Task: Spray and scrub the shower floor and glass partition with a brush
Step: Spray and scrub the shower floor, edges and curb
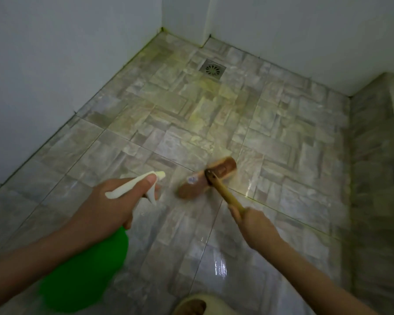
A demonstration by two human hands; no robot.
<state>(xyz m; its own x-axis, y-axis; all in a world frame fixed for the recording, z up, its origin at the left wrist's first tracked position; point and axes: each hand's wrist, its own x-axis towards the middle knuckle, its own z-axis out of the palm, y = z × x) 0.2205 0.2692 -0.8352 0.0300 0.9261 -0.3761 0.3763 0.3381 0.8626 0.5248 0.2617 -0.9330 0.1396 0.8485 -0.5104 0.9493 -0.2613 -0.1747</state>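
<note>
My left hand (109, 206) grips the white trigger head of a green spray bottle (84, 276), nozzle aimed at the floor ahead. My right hand (257, 226) grips the yellow wooden handle (228, 194) of a scrub brush. Its brown wooden head (206, 177) lies on the wet, stone-patterned shower floor (214, 123), just right of the nozzle and slightly blurred. I cannot make out a glass partition.
A square metal drain (212, 69) sits near the far corner. White walls (55, 64) close the left and back sides. A tiled raised ledge (373, 155) runs along the right. A foot in a pale slipper (198, 305) shows at the bottom edge.
</note>
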